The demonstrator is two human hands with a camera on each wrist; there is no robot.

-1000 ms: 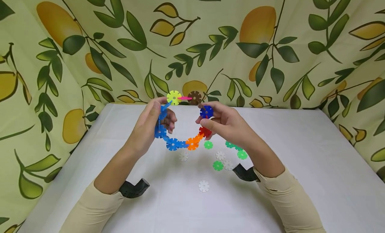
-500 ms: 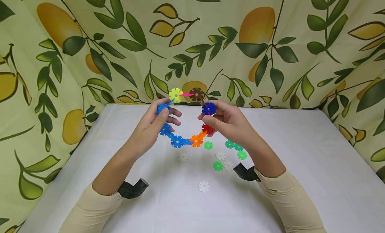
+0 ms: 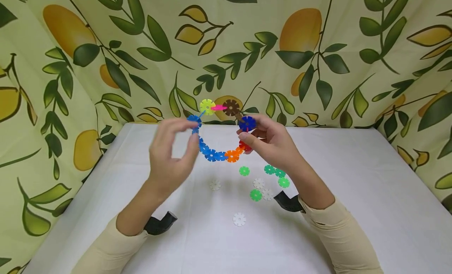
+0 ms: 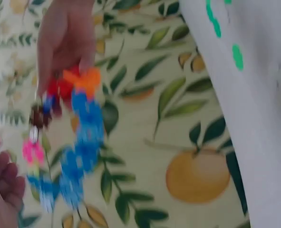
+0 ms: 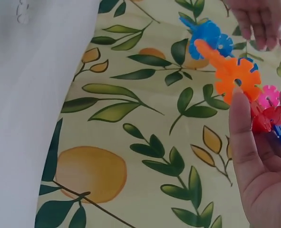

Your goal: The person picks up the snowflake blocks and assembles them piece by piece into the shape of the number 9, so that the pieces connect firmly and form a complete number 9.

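Observation:
A closed ring of interlocking notched plastic discs (image 3: 211, 155) hangs in the air above the table, tilted. Along it run blue, orange, red, dark blue, brown, pink and yellow pieces. My right hand (image 3: 270, 142) pinches it at the dark blue disc (image 3: 247, 123) and the red disc beside it. In the right wrist view a fingertip touches the orange disc (image 5: 237, 80). My left hand (image 3: 173, 156) is blurred beside the ring's blue left side, thumb and fingers spread apart. Both wrist views show a gap between the left hand (image 4: 4, 190) and the ring.
On the white table (image 3: 197, 234) lie loose discs: a light green disc (image 3: 244, 171), another green disc (image 3: 256, 195), joined green discs (image 3: 280, 172) and several white discs (image 3: 239, 219). A leaf-patterned cloth (image 3: 219, 50) hangs behind the table. Each wrist bears a black camera mount (image 3: 160, 223).
My left hand has let go of the ring's blue side and drawn back to the left. The right hand has lifted the ring slightly and keeps its pinch.

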